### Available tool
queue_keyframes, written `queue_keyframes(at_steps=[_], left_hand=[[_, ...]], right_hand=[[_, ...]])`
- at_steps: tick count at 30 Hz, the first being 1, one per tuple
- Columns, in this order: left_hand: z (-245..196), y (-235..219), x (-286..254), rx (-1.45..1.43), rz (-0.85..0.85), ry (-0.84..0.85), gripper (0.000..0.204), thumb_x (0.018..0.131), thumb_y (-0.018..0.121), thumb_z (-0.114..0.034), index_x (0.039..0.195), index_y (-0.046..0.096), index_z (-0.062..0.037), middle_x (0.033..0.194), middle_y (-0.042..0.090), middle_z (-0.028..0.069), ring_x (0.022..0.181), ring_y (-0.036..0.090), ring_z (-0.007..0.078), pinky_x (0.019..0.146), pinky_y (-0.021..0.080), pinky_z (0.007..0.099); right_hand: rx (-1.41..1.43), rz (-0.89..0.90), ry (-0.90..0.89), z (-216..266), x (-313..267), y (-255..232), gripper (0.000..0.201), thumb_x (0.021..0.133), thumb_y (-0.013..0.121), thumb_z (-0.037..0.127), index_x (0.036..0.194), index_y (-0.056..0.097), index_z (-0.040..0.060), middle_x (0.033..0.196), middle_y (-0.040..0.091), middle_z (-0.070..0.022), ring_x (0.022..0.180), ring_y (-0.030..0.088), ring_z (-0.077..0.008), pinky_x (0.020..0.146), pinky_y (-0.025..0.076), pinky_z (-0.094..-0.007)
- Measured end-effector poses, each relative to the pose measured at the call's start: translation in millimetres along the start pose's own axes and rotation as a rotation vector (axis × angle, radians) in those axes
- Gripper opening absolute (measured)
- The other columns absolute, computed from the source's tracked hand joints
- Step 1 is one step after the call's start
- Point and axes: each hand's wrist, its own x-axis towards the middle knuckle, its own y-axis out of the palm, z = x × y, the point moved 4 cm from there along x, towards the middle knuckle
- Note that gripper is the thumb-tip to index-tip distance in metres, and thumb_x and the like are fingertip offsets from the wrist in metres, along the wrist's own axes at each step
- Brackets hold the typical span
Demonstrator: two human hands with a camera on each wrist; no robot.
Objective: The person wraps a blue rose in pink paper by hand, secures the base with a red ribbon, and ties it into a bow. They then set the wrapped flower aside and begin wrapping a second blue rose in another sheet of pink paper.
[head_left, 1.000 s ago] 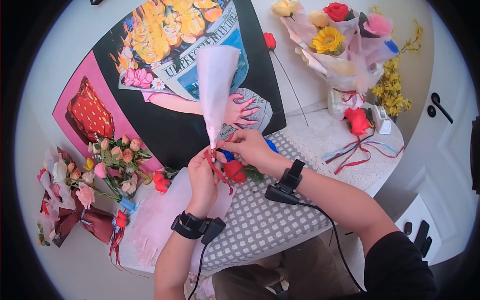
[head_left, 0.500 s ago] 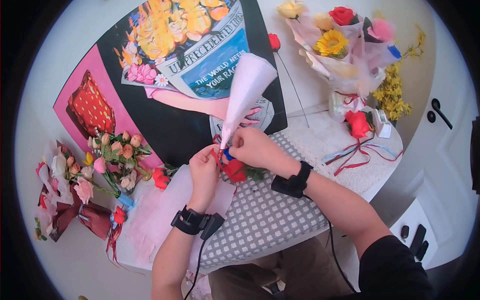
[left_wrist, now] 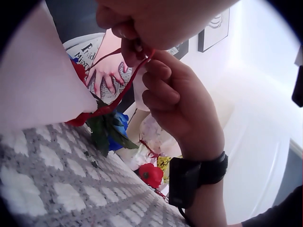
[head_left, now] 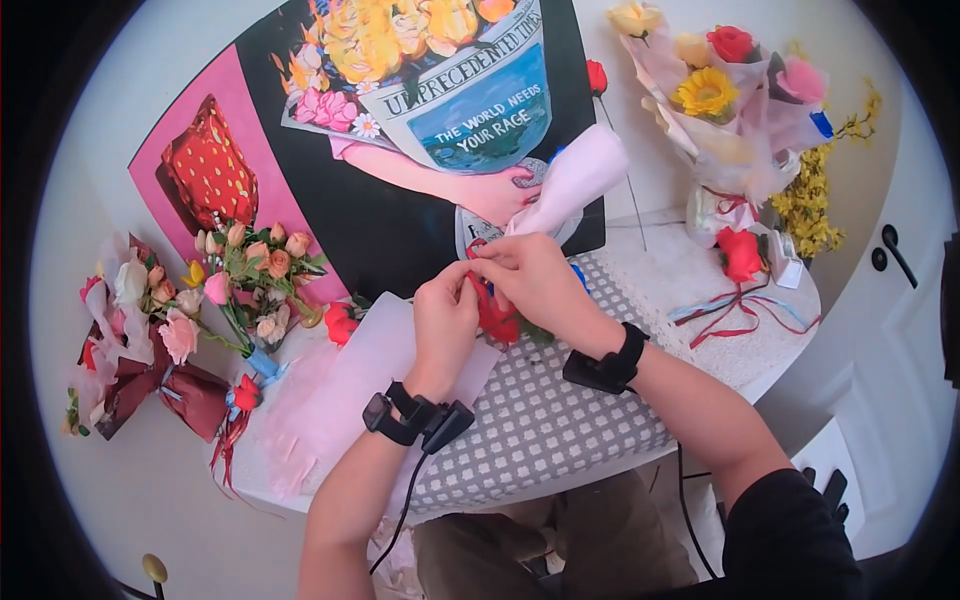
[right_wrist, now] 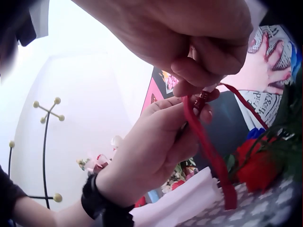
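Observation:
A pale pink paper cone point(head_left: 580, 180) leans to the right, its wide end out beyond my right hand point(head_left: 545, 290). Its narrow tip is wound with red ribbon point(right_wrist: 208, 146). My left hand point(head_left: 445, 325) pinches that wound tip between thumb and fingers. Right beside it, the fingers of my right hand pinch the ribbon, and both sets of fingertips meet. One ribbon tail hangs down in the right wrist view. Below the hands lie a red rose point(right_wrist: 258, 165) and a blue flower point(left_wrist: 118, 130) with green leaves.
A pink wrapping sheet point(head_left: 385, 345) lies left on the grey checked cloth point(head_left: 560, 420). Flower bunches point(head_left: 265, 250) stand at the left. A wrapped bouquet point(head_left: 715, 130) stands back right, near a red flower with ribbons point(head_left: 740, 255). A large painting point(head_left: 470, 120) stands behind.
The cone has tipped from nearly upright to leaning right, its tip now hidden behind the hands. Both hands have come closer together at the ribbon. The head view has shifted slightly.

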Motion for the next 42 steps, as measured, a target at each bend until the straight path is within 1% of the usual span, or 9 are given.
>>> queue_keyframes(at_steps=[2,8,12,14,18,22,26,35,42], left_hand=[[-3.3,-1.0,0.1,0.022,-0.039,0.041,0.022,0.096,0.053,0.002,0.107,0.071,0.0044,0.072,0.068,0.0063,0.064,0.059,0.0052,0.058,0.046,0.0258],[1.4,-4.9,5.5,-0.128,-0.031,-0.042,0.023,0.100,0.051,0.000,0.108,0.071,0.0075,0.080,0.072,0.0060,0.069,0.060,0.0061,0.061,0.048,0.0259],[15.9,-13.0,14.2,-0.375,-0.065,-0.109,0.024,0.105,0.053,-0.007,0.110,0.070,0.0091,0.086,0.071,0.0041,0.074,0.060,0.0047,0.063,0.047,0.0224],[16.2,-17.7,16.3,-0.406,-0.056,-0.160,0.025,0.106,0.054,-0.009,0.111,0.071,0.0088,0.088,0.071,0.0039,0.075,0.059,0.0043,0.064,0.046,0.0213],[9.5,-23.8,16.0,-0.451,-0.049,-0.275,0.027,0.107,0.054,-0.015,0.111,0.072,0.0050,0.076,0.067,0.0008,0.058,0.051,0.0022,0.049,0.037,0.0211],[15.0,-20.4,15.5,-0.445,-0.072,-0.298,0.029,0.108,0.054,-0.023,0.110,0.072,-0.0002,0.065,0.059,-0.0048,0.042,0.036,0.0011,0.038,0.024,0.0218],[18.2,-23.3,16.3,-0.493,-0.086,-0.284,0.029,0.107,0.054,-0.023,0.111,0.070,0.0001,0.067,0.060,-0.0046,0.042,0.037,0.0010,0.038,0.025,0.0211],[17.7,-20.1,15.0,-0.614,-0.033,-0.294,0.028,0.106,0.058,-0.027,0.109,0.069,-0.0010,0.071,0.063,-0.0022,0.041,0.041,0.0016,0.037,0.027,0.0199],[13.0,-17.2,15.0,-0.622,0.023,-0.288,0.025,0.104,0.060,-0.025,0.102,0.069,-0.0024,0.070,0.062,-0.0031,0.042,0.041,0.0014,0.036,0.025,0.0198]], right_hand=[[0.234,-0.028,0.057,1.6,0.0,0.2,0.021,0.095,0.064,0.007,0.105,0.069,-0.0112,0.064,0.067,-0.0099,0.052,0.062,-0.0138,0.051,0.047,-0.0281],[0.378,-0.057,-0.036,-1.4,0.1,13.3,0.014,0.095,0.065,0.006,0.094,0.067,-0.0075,0.074,0.068,-0.0083,0.064,0.063,-0.0105,0.058,0.048,-0.0266],[0.105,-0.015,-0.192,0.0,-1.2,17.4,0.012,0.094,0.067,0.006,0.091,0.066,-0.0056,0.078,0.069,-0.0067,0.070,0.063,-0.0110,0.063,0.049,-0.0284],[0.096,0.033,-0.117,1.0,-1.1,16.2,0.011,0.092,0.068,0.006,0.093,0.067,-0.0050,0.079,0.068,-0.0055,0.072,0.062,-0.0120,0.066,0.049,-0.0298],[0.153,0.077,-0.038,11.4,-4.5,15.1,0.013,0.093,0.067,0.007,0.093,0.067,-0.0061,0.078,0.068,-0.0049,0.073,0.061,-0.0114,0.065,0.048,-0.0285],[0.259,0.141,0.058,8.4,-4.4,15.7,0.016,0.096,0.067,0.011,0.094,0.068,-0.0048,0.076,0.068,-0.0053,0.058,0.059,-0.0089,0.052,0.044,-0.0258],[0.315,0.165,0.137,0.8,-4.6,21.9,0.021,0.099,0.067,0.018,0.093,0.069,-0.0028,0.068,0.066,-0.0056,0.043,0.054,-0.0083,0.041,0.038,-0.0243],[0.429,0.023,0.290,-22.8,0.5,18.3,0.028,0.099,0.068,0.023,0.094,0.071,-0.0038,0.068,0.065,-0.0056,0.044,0.055,-0.0104,0.041,0.043,-0.0235],[0.414,0.049,0.290,-29.0,1.3,17.6,0.025,0.097,0.071,0.021,0.096,0.071,-0.0042,0.069,0.065,-0.0051,0.044,0.055,-0.0100,0.041,0.044,-0.0233]])
